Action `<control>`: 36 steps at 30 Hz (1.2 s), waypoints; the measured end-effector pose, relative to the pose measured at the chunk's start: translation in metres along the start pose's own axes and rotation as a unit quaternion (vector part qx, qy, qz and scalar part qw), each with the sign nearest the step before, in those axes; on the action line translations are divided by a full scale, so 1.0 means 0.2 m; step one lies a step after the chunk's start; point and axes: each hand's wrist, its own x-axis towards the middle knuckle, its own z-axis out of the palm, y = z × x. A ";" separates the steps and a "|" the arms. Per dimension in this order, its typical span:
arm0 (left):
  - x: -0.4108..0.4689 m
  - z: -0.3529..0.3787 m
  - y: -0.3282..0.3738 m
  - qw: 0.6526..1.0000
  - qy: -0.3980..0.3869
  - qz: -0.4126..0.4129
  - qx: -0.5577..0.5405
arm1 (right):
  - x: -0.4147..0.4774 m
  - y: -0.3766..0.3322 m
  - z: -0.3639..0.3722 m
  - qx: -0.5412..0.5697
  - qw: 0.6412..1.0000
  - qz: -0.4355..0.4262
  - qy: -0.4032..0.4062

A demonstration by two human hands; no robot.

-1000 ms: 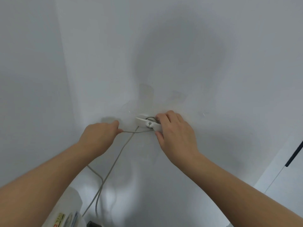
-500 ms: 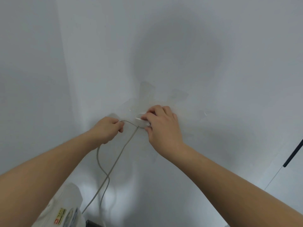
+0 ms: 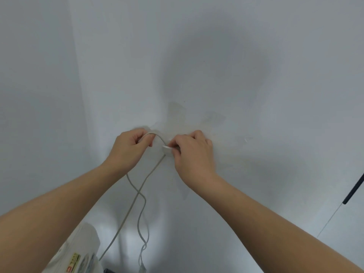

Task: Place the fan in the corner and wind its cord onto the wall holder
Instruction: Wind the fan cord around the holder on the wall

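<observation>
Winding in progress, close to the corner of the wall (image 3: 256,75). Our left hand (image 3: 128,149) pinches the cord (image 3: 157,135) in curled fingers; our right hand (image 3: 194,154) pinches the wall holder (image 3: 167,147), over which the cord arches. We judge the cord light, limp and prone to slipping: grasp it close to the holder, under tension.

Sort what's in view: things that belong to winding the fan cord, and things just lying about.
Job in hand: cord; wall holder; left hand gripping the cord; right hand pinching at the holder; white labelled body below, likely the fan.
Lying about: dark rod at the right edge.
</observation>
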 end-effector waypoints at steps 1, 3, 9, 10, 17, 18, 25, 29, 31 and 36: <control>-0.01 0.00 -0.01 1.000 0.012 0.007 0.000 | 0.00 -0.02 0.00 0.009 1.000 0.015 0.003; -0.01 -0.01 -0.01 0.999 0.031 0.017 -0.003 | 0.01 -0.04 0.00 -0.007 1.000 0.026 -0.003; -0.03 -0.01 0.00 0.997 0.061 0.041 0.020 | 0.01 -0.07 -0.01 -0.021 0.998 0.037 -0.042; -0.04 -0.02 -0.01 0.997 0.061 0.044 0.021 | 0.01 -0.07 -0.01 -0.019 0.998 0.038 -0.048; -0.05 -0.04 -0.02 0.998 0.011 0.052 0.033 | 0.04 -0.06 -0.03 -0.003 0.997 0.058 -0.056; -0.06 -0.05 -0.04 0.997 -0.015 0.056 0.051 | 0.04 -0.07 -0.04 -0.010 0.997 0.056 -0.051; -0.12 -0.10 -0.19 0.983 -0.159 -0.012 0.091 | 0.08 -0.04 -0.07 -0.107 0.994 -0.017 0.025; -0.12 -0.09 -0.18 0.980 -0.187 -0.068 0.002 | 0.08 0.04 -0.06 -0.049 0.998 -0.024 0.038; -0.11 -0.08 -0.17 0.978 -0.191 -0.080 -0.019 | 0.07 0.06 -0.07 0.001 0.998 -0.025 0.055; -0.10 -0.09 -0.10 0.988 -0.136 -0.055 -0.055 | 0.06 0.11 -0.09 0.127 0.988 -0.038 0.078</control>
